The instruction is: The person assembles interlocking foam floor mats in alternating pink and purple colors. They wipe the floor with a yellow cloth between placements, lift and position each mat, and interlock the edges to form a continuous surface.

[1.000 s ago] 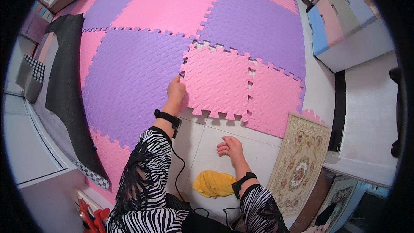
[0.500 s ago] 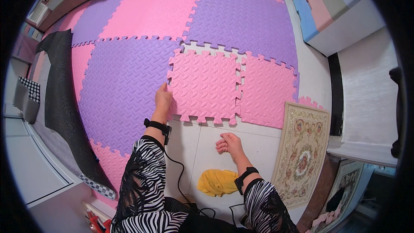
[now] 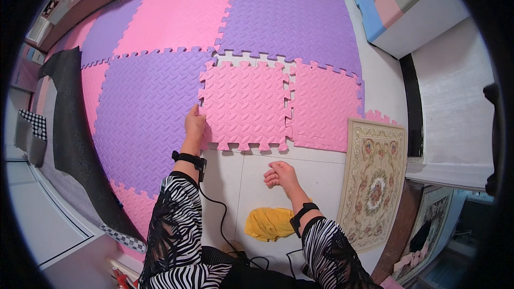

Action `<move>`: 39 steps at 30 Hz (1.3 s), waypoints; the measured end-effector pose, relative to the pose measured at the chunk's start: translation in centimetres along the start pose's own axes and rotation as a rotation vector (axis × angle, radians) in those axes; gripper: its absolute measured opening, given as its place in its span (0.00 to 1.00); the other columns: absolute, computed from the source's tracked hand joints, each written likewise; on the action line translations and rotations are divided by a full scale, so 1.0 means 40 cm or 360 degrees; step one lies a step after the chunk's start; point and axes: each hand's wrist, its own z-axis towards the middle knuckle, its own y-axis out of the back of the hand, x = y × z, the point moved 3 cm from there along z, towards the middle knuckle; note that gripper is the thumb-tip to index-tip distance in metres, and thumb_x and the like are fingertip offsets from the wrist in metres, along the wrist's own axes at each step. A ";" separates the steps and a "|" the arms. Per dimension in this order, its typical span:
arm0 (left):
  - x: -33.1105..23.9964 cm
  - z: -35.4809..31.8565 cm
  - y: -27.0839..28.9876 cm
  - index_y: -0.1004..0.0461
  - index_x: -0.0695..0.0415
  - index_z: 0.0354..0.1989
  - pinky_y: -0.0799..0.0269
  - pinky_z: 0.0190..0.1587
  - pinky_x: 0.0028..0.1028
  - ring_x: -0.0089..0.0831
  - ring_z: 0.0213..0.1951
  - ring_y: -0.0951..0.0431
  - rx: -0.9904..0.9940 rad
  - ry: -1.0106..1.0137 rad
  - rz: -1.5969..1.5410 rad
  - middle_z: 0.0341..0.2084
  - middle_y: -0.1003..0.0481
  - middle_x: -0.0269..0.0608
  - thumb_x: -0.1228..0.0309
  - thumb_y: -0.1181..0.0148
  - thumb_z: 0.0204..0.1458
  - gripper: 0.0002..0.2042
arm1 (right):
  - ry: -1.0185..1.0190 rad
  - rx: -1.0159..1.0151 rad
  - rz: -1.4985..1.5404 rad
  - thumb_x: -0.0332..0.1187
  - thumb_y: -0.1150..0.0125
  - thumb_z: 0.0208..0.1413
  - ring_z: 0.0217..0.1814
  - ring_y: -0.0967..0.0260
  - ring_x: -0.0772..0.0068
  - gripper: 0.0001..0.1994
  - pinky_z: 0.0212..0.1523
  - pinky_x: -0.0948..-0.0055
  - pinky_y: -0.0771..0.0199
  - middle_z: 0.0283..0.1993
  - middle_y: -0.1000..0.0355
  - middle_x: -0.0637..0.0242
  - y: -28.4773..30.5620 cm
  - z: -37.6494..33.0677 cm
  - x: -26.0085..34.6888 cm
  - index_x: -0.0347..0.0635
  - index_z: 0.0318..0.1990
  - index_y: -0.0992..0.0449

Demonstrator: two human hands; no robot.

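A pink foam floor tile [image 3: 243, 107] with toothed edges lies on the floor, tucked against a large purple foam tile [image 3: 150, 112] on its left. My left hand [image 3: 195, 123] is closed at the pink tile's left edge, along the seam; some of its fingers are hidden. My right hand [image 3: 280, 174] hovers below the tile's near edge, fingers loosely bent and somewhat apart, with nothing visible in it. A second pink tile [image 3: 325, 107] lies close on the right, a narrow uneven gap between the two. Pale floor also shows along the first tile's far edge.
A patterned rug [image 3: 372, 182] overlaps the mat's right corner. A yellow cloth [image 3: 269, 223] lies near me, beside a black cable [image 3: 224, 214]. A dark mat [image 3: 69, 123] curls up at the left. A cabinet with coloured drawers [image 3: 396, 16] stands far right.
The whole view has shifted slightly to the left. Both hands stay at nearly the same places relative to the tiles, and the tiles show no clear movement.
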 end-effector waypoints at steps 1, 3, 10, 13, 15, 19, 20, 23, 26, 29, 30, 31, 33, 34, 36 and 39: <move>-0.004 -0.002 0.002 0.35 0.62 0.56 0.35 0.52 0.27 0.38 0.51 0.28 -0.0001 0.0001 0.0017 0.49 0.29 0.51 0.77 0.44 0.42 0.27 | 0.0024 0.0034 0.0016 0.34 0.52 0.60 0.24 0.27 0.66 0.12 0.21 0.74 0.25 0.29 0.28 0.53 -0.002 0.001 0.000 0.32 0.42 0.32; -0.007 -0.004 0.002 0.36 0.63 0.56 0.35 0.53 0.27 0.38 0.51 0.28 0.0035 0.0069 -0.0012 0.50 0.29 0.51 0.77 0.44 0.42 0.27 | 0.0015 0.0007 -0.0009 0.34 0.53 0.60 0.24 0.27 0.66 0.12 0.21 0.74 0.25 0.29 0.28 0.53 0.000 0.002 -0.001 0.33 0.42 0.32; -0.003 -0.006 0.001 0.36 0.63 0.56 0.35 0.52 0.27 0.37 0.51 0.28 -0.0005 0.0012 0.0018 0.49 0.29 0.51 0.76 0.44 0.43 0.27 | 0.0026 0.0039 -0.0006 0.34 0.53 0.60 0.23 0.27 0.67 0.12 0.21 0.74 0.25 0.29 0.28 0.53 -0.004 -0.002 0.005 0.33 0.42 0.32; -0.003 -0.010 0.001 0.36 0.62 0.57 0.34 0.51 0.27 0.36 0.49 0.27 -0.0007 0.0041 -0.0072 0.49 0.28 0.51 0.76 0.44 0.43 0.27 | 0.0027 0.0040 -0.0017 0.34 0.54 0.60 0.23 0.27 0.67 0.12 0.21 0.74 0.25 0.29 0.28 0.53 -0.005 -0.002 0.006 0.32 0.42 0.33; -0.010 -0.015 0.003 0.36 0.62 0.57 0.33 0.49 0.26 0.35 0.47 0.26 -0.0002 0.0111 -0.0090 0.48 0.28 0.49 0.76 0.44 0.43 0.27 | 0.0014 0.0015 -0.0045 0.34 0.54 0.60 0.23 0.27 0.67 0.12 0.21 0.74 0.25 0.29 0.28 0.53 -0.003 -0.001 0.003 0.32 0.43 0.33; -0.041 -0.035 0.005 0.36 0.61 0.57 0.32 0.44 0.24 0.28 0.41 0.26 0.0002 0.0219 -0.0163 0.45 0.26 0.45 0.78 0.44 0.44 0.27 | 0.0034 0.0067 -0.0025 0.35 0.53 0.61 0.23 0.27 0.68 0.12 0.20 0.74 0.25 0.28 0.28 0.54 -0.003 0.003 0.002 0.33 0.43 0.34; -0.046 -0.041 0.005 0.36 0.61 0.57 0.32 0.43 0.23 0.27 0.40 0.27 0.0010 0.0277 -0.0248 0.45 0.26 0.44 0.78 0.45 0.45 0.26 | 0.0031 0.0065 -0.0026 0.35 0.53 0.61 0.23 0.27 0.68 0.12 0.20 0.74 0.25 0.28 0.28 0.54 -0.002 0.003 0.001 0.33 0.43 0.34; -0.062 -0.051 0.005 0.36 0.60 0.58 0.32 0.41 0.21 0.22 0.37 0.28 0.0012 0.0221 -0.0371 0.45 0.27 0.41 0.79 0.46 0.46 0.26 | 0.0025 0.0065 -0.0025 0.35 0.53 0.60 0.23 0.27 0.68 0.12 0.20 0.74 0.25 0.29 0.28 0.54 -0.001 0.002 0.002 0.33 0.43 0.34; -0.079 -0.045 0.005 0.37 0.58 0.59 0.34 0.37 0.18 0.18 0.34 0.31 -0.0081 -0.0194 -0.0620 0.42 0.28 0.36 0.81 0.47 0.48 0.26 | 0.0014 0.0053 -0.0025 0.35 0.53 0.60 0.23 0.27 0.68 0.13 0.20 0.74 0.26 0.30 0.28 0.53 -0.001 -0.001 0.005 0.33 0.43 0.33; -0.073 -0.027 -0.001 0.37 0.57 0.59 0.36 0.35 0.16 0.16 0.32 0.33 -0.0109 -0.0255 -0.0716 0.38 0.29 0.32 0.83 0.48 0.49 0.26 | -0.0009 0.0043 -0.0019 0.35 0.53 0.59 0.22 0.28 0.67 0.13 0.19 0.74 0.27 0.30 0.28 0.53 -0.003 -0.002 0.006 0.33 0.43 0.33; -0.070 -0.019 -0.003 0.38 0.58 0.59 0.34 0.38 0.18 0.18 0.34 0.31 -0.0108 -0.0236 -0.0675 0.41 0.29 0.34 0.83 0.48 0.49 0.26 | -0.0036 0.0011 -0.0037 0.35 0.53 0.59 0.22 0.28 0.68 0.13 0.19 0.74 0.27 0.30 0.28 0.53 -0.001 -0.002 0.005 0.34 0.43 0.33; -0.068 -0.013 -0.002 0.38 0.59 0.59 0.32 0.41 0.19 0.19 0.37 0.30 -0.0131 -0.0224 -0.0625 0.44 0.28 0.36 0.83 0.48 0.48 0.26 | -0.0017 0.0035 -0.0015 0.35 0.53 0.59 0.21 0.28 0.68 0.13 0.19 0.74 0.27 0.29 0.28 0.53 -0.003 -0.002 0.005 0.34 0.43 0.33; -0.061 -0.003 -0.004 0.37 0.59 0.59 0.33 0.38 0.18 0.18 0.34 0.30 -0.0068 -0.0115 -0.0871 0.42 0.28 0.35 0.84 0.47 0.48 0.26 | -0.0031 0.0012 -0.0033 0.36 0.53 0.60 0.21 0.28 0.68 0.12 0.19 0.74 0.28 0.29 0.28 0.53 -0.002 -0.001 0.004 0.34 0.43 0.33; -0.056 0.001 -0.004 0.37 0.60 0.59 0.33 0.36 0.18 0.18 0.33 0.30 -0.0041 0.0001 -0.0946 0.40 0.28 0.34 0.84 0.47 0.48 0.26 | -0.0015 0.0032 -0.0017 0.36 0.53 0.60 0.21 0.28 0.68 0.12 0.19 0.74 0.27 0.29 0.28 0.53 -0.002 -0.001 0.004 0.34 0.43 0.33; -0.065 0.007 0.005 0.37 0.60 0.59 0.35 0.32 0.16 0.16 0.30 0.32 0.0061 -0.0101 -0.1088 0.37 0.28 0.33 0.85 0.48 0.48 0.26 | -0.0028 0.0001 -0.0039 0.35 0.53 0.60 0.22 0.28 0.67 0.12 0.19 0.74 0.27 0.29 0.28 0.53 -0.001 0.000 0.002 0.34 0.42 0.33; -0.079 0.010 0.015 0.37 0.59 0.58 0.38 0.28 0.14 0.14 0.26 0.35 0.0151 -0.0097 -0.1062 0.33 0.29 0.30 0.86 0.48 0.47 0.26 | -0.0016 0.0011 -0.0010 0.35 0.53 0.60 0.22 0.28 0.67 0.12 0.20 0.74 0.27 0.29 0.28 0.54 -0.001 0.000 0.003 0.34 0.42 0.33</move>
